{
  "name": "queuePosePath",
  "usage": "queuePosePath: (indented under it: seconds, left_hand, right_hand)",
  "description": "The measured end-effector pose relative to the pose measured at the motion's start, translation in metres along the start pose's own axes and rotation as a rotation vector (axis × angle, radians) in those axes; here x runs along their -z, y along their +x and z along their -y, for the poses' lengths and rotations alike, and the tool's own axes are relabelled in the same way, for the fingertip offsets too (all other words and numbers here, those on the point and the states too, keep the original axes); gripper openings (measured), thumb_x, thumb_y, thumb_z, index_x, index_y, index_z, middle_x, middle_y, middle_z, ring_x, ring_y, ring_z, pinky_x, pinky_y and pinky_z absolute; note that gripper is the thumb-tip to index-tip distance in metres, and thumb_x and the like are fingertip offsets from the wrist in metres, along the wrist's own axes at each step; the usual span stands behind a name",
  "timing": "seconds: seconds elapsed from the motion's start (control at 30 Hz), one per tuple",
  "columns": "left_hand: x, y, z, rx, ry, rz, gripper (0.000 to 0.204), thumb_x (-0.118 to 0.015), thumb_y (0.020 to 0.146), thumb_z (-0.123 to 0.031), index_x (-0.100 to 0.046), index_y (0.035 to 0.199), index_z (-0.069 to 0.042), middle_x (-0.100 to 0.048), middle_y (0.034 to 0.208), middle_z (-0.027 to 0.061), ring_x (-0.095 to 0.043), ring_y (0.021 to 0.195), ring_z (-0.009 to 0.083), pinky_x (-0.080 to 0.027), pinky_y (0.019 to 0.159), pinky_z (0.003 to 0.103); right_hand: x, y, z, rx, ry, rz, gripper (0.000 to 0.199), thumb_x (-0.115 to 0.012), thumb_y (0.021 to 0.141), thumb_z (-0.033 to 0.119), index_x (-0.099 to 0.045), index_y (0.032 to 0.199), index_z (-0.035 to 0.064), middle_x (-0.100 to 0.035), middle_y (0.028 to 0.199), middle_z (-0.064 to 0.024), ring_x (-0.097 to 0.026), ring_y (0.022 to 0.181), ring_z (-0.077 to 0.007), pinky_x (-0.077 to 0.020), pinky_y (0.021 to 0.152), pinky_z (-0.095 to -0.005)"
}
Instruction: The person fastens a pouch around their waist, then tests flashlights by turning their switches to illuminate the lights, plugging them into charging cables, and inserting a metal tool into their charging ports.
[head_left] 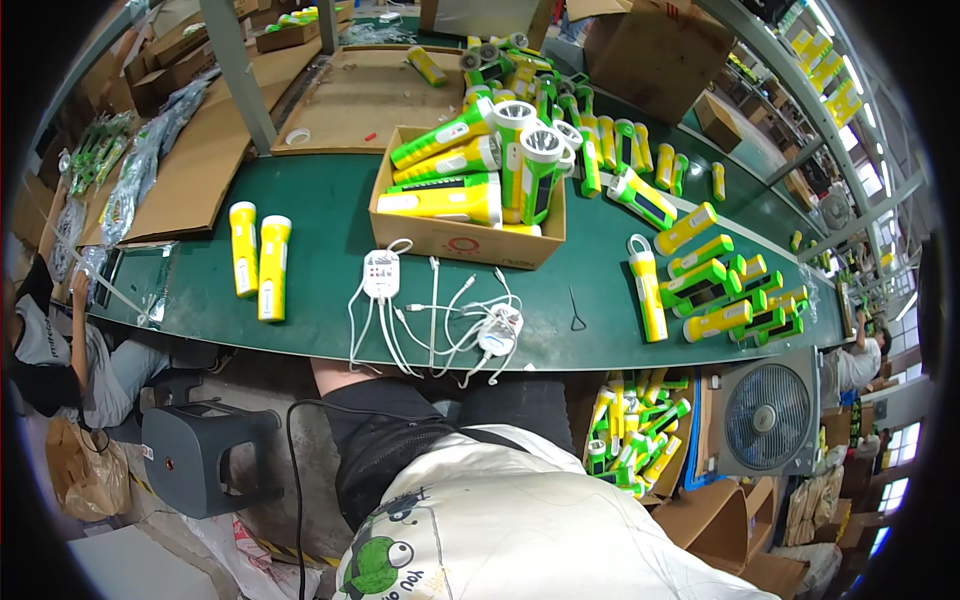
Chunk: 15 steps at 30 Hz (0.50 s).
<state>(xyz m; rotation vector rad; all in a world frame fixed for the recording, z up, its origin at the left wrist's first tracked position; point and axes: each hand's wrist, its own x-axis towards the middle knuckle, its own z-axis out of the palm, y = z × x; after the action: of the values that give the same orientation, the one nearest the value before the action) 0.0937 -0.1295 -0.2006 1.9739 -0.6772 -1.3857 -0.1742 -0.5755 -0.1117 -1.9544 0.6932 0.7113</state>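
Neither of my hands shows in the head view; only my shirt and dark shorts fill the lower middle. A cardboard box (470, 242) full of yellow and green flashlights stands on the green table (330, 200). In front of it lie two white multi-cable chargers, one charger (381, 274) at the left and another charger (499, 330) at the right, their white cables tangled between them. Two yellow flashlights lie side by side at the left, among them the flashlight (272, 268). To the right lies a flashlight (646, 290) with a loop at its end, near a small bent metal tool (575, 310).
Several flashlights (718, 320) lie in a heap at the table's right, more behind the box. Below the right edge are a carton of flashlights (640, 425) and a fan (768, 418). A grey stool (205, 450) stands at lower left. Another person (100, 370) sits at far left.
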Motion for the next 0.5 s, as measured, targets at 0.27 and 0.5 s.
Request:
queuePosePath:
  seconds: [0.27, 0.5]
  left_hand:
    - [0.038, -0.004, -0.027, -0.029, 0.095, 0.011, 0.018, -0.058, 0.087, -0.021, -0.063, 0.09, -0.003, -0.063, 0.076, 0.0105, -0.059, 0.07, 0.0226, -0.047, 0.068, 0.032]
    - [0.055, -0.009, -0.051, -0.053, 0.163, 0.057, 0.018, -0.058, 0.087, -0.02, -0.064, 0.091, -0.003, -0.064, 0.077, 0.0114, -0.06, 0.071, 0.0243, -0.048, 0.069, 0.033]
  right_hand:
    - [-0.004, 0.014, -0.015, 0.062, 0.098, 0.025, 0.023, -0.067, 0.077, 0.021, -0.066, 0.085, -0.0004, -0.061, 0.08, -0.0138, -0.061, 0.081, -0.0224, -0.0466, 0.07, -0.0336]
    - [-0.01, 0.008, -0.04, 0.079, 0.187, 0.052, 0.022, -0.068, 0.077, 0.02, -0.066, 0.084, -0.0004, -0.061, 0.082, -0.0136, -0.06, 0.083, -0.0228, -0.0465, 0.071, -0.0338]
